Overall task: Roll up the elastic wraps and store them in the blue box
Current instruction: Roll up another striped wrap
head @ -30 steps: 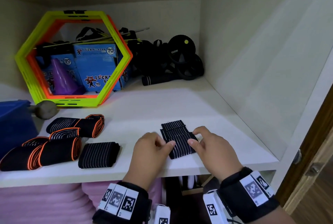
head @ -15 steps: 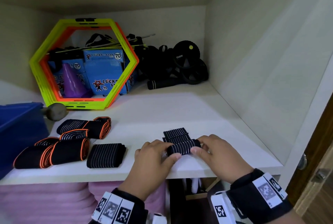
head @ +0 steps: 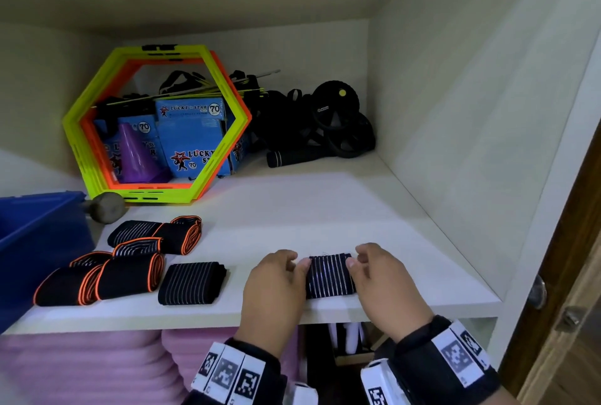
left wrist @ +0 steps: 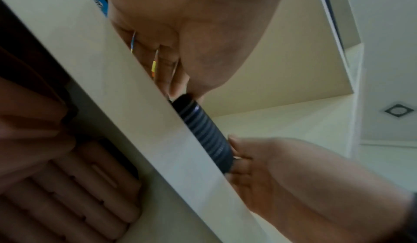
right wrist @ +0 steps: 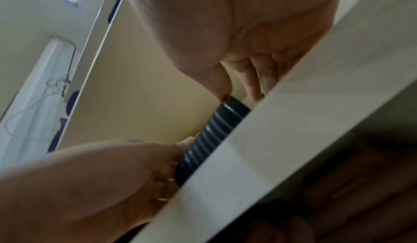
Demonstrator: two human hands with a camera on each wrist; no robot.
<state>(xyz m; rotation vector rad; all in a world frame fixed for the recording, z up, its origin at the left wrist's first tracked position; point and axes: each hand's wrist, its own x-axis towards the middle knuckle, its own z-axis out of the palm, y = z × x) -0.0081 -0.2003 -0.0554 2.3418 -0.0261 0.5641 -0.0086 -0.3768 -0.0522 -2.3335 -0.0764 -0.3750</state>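
White cupboard shelf carries everything. Rolled black striped wrap lies near front edge, pinched at its ends between left hand and right hand. Other wraps lie left of it, near blue box at shelf's left end. Hexagon rings stand at back.

Dim, soft indoor light; head view sharp but edge-warped, both wrist views blurred and murky.

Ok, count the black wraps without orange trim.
2: a rolled wrap between the left hand and right hand; a folded wrap left of them, beside the orange-trimmed wraps. The blue box may hide more.
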